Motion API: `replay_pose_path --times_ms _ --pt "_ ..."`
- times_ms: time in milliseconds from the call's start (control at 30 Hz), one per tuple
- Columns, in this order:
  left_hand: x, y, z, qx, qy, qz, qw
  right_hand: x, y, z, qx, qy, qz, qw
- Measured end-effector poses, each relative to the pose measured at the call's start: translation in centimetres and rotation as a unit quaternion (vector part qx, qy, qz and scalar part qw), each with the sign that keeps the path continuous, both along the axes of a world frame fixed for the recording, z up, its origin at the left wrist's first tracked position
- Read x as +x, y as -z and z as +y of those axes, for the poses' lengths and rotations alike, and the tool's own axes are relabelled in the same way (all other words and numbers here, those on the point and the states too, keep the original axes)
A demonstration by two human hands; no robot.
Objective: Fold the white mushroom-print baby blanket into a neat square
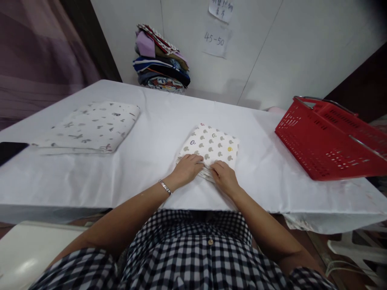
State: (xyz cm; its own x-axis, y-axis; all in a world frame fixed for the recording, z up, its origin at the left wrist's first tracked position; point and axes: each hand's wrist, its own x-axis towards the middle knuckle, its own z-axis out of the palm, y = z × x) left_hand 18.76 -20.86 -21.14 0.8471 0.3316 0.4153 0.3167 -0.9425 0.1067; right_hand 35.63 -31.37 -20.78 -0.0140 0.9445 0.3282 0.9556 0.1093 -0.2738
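A white cloth with a small grey mushroom-like print (211,141), folded into a thick square, lies on the white-covered table (157,129) in front of me. My left hand (188,168) grips its near left edge, fingers on top and the thumb toward the folded layers. At the near right edge my right hand (224,176) holds the same cloth, with the fingers bent over the layers. Both thumbs come close together at the front edge, where several layers show. A metal bracelet sits on my left wrist.
Another folded white printed cloth (93,125) lies at the left, near a black flat object (12,152). A red plastic basket (329,141) stands at the right. A stack of folded fabrics (161,60) rises behind the table by the wall. A white chair (33,249) is at lower left.
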Motion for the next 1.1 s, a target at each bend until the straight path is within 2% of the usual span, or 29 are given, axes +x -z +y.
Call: replay_pose_path --times_ms 133,467,867,1100 --pt "0.4 0.1 -0.1 -0.001 0.002 0.013 1.000 -0.2 0.0 0.1 -0.001 0.007 -0.005 1.000" --pt "0.0 0.9 -0.4 -0.024 0.023 -0.054 0.998 -0.4 -0.1 -0.4 0.019 -0.012 -0.027 0.999" --pt "0.1 1.1 -0.3 -0.020 0.023 -0.075 0.997 -0.7 -0.5 -0.3 -0.020 -0.011 -0.076 0.997" --pt "0.1 1.2 -0.2 -0.016 0.023 -0.088 0.996 -0.5 -0.8 -0.5 -0.027 -0.039 -0.087 0.995"
